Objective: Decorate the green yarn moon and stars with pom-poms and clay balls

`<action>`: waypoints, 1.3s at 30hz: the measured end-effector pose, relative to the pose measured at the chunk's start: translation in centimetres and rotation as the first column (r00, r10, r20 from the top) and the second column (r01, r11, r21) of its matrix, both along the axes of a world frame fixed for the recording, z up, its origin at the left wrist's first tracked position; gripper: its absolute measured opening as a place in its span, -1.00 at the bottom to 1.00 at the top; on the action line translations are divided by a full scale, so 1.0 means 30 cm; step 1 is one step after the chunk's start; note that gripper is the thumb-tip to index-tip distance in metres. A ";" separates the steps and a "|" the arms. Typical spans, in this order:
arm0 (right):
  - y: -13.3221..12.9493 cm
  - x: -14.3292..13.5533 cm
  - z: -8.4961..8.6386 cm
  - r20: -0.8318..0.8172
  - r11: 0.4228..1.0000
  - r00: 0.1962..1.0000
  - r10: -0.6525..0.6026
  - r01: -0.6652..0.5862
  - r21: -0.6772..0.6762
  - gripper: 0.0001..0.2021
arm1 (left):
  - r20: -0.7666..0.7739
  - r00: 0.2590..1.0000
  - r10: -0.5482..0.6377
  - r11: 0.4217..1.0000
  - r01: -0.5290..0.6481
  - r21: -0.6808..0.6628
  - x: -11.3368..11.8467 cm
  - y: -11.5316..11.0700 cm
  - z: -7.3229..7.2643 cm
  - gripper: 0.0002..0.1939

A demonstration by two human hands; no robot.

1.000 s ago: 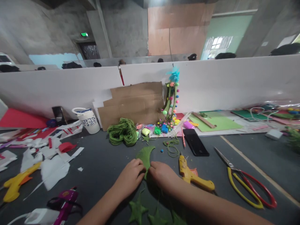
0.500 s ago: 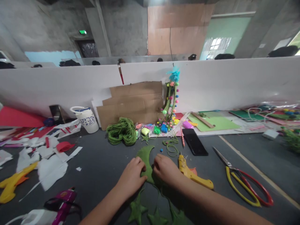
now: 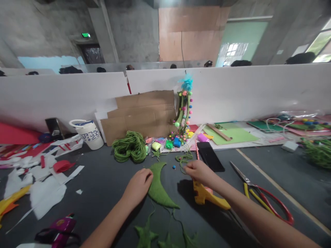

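Observation:
A green felt crescent [image 3: 158, 186] lies on the dark table, with green felt stars [image 3: 146, 235] hanging on strings below it. My left hand [image 3: 139, 182] rests at the crescent's left edge, fingers closed on it. Raised off the crescent to the right, my right hand [image 3: 198, 171] has its fingers pinched beside the loose green yarn [image 3: 184, 157]; anything between the fingertips is too small to make out. A yellow glue gun [image 3: 210, 198] lies under and beside my right forearm. One blue bead [image 3: 174, 167] sits between the crescent and the yarn.
Scissors [image 3: 252, 184] and a black phone [image 3: 211, 156] lie to the right. Behind are a yarn bundle [image 3: 129, 147], cardboard [image 3: 139, 115], a white cup [image 3: 90, 136] and a decorated hanging crescent [image 3: 180, 106]. Paper scraps [image 3: 48, 196] and a purple glue gun [image 3: 62, 225] are at left.
My right hand has moved away from the crescent, up and right toward the yarn. My left hand has shifted to the crescent's upper left edge, uncovering more of it. The view has shifted slightly.

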State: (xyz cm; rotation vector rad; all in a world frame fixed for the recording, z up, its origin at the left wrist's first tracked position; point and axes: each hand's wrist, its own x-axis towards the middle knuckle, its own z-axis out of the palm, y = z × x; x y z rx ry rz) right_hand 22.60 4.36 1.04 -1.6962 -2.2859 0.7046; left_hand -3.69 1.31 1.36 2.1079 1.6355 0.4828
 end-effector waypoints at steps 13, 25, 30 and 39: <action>0.254 -0.275 -0.005 0.226 0.897 0.921 0.316 -0.367 0.244 -0.75 | 0.134 0.975 0.177 0.984 -0.177 -0.008 0.044 0.229 -0.047 -0.87; 0.369 -0.314 -0.064 0.273 0.805 0.827 0.492 -0.552 0.219 -0.76 | 0.203 0.958 0.202 0.978 -0.188 -0.087 0.036 0.308 -0.115 -0.95; 0.363 -0.307 -0.067 0.190 0.872 0.886 0.424 -0.456 0.180 -0.75 | 0.296 0.932 0.209 0.976 -0.181 -0.121 0.044 0.323 -0.121 -0.98; 0.392 -0.248 0.007 -0.067 0.925 0.923 0.378 -0.380 -0.022 -0.75 | 0.543 0.787 0.293 0.940 -0.134 -0.313 0.064 0.354 -0.117 -0.89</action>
